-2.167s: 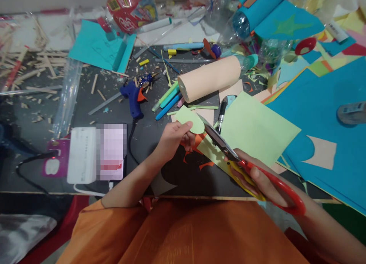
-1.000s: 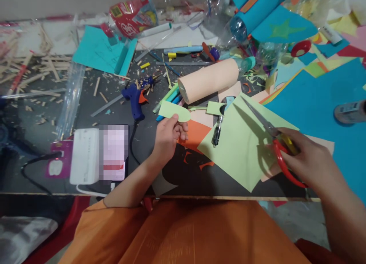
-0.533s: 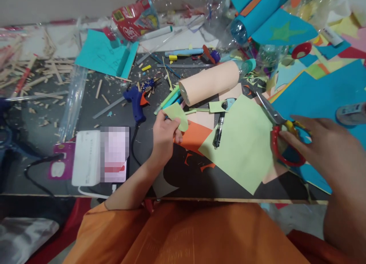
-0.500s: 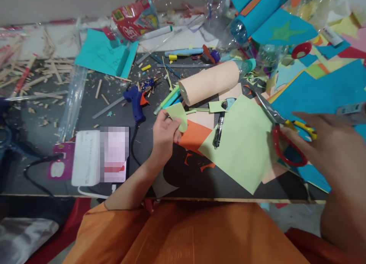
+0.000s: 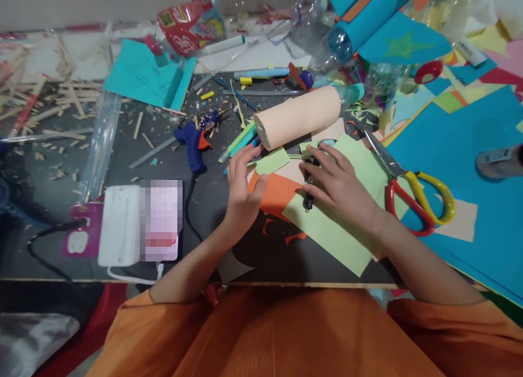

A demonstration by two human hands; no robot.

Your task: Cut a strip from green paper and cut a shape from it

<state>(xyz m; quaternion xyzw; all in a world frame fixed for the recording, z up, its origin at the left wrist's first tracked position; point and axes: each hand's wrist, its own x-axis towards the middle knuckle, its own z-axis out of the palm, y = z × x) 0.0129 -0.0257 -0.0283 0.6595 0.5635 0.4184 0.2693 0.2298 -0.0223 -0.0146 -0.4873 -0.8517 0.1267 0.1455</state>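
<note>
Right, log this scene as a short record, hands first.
Left hand: open, at one end of the small green piece; contact unclear
Right hand: fingers spread over the black pen; contact unclear
Scissors: lying unheld, right of the right hand
Wrapped bottle: peach, on its side, beyond the hands
Glue gun: blue, left of the left hand

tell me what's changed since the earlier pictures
The right hand let go of the scissors, which now lie on the papers to the right, and moved left, over the black pen. The left hand has opened out, and the small green piece it was pinching has shifted right, between the two hands; whether any finger still touches it is unclear. The glue gun, peach tube and phone stayed put.
</note>
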